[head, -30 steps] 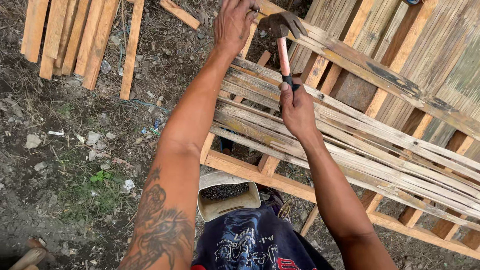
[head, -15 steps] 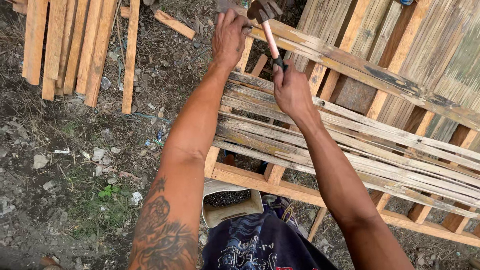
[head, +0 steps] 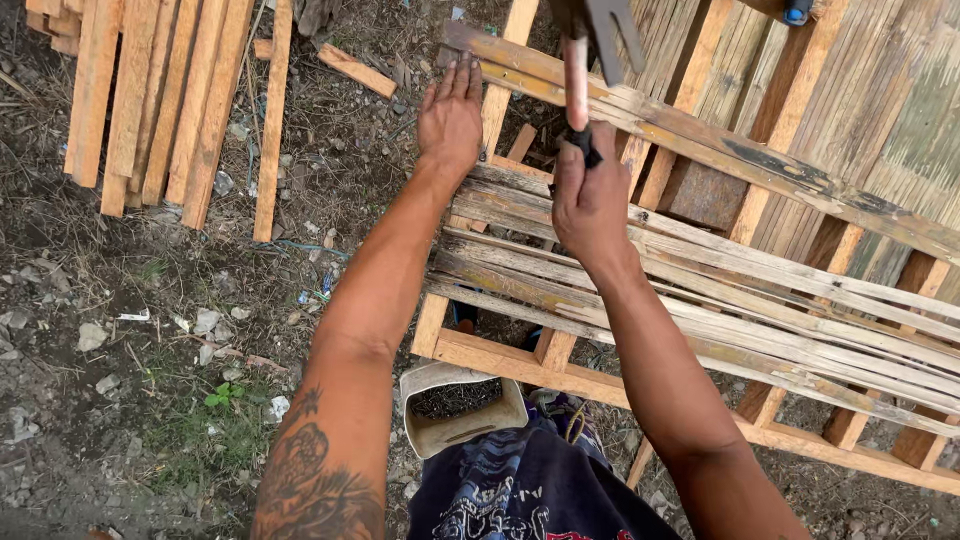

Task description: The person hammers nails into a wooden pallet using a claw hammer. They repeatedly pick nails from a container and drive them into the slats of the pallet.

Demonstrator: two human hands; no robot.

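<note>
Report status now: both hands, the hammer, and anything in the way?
Left hand flat on weathered slat, fingers open. Right hand gripping claw hammer, raised over slat. Nothing between hammer and slat; left fingers close by.

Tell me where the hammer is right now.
In the head view, top centre: the hammer is raised in the right hand above the wooden frame, just right of the left hand.

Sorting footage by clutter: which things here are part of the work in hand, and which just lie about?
In hand:
right hand gripping hammer
left hand flat on slat
wooden frame
tub of nails

Lying about:
stacked planks
wood offcut
stones
</note>
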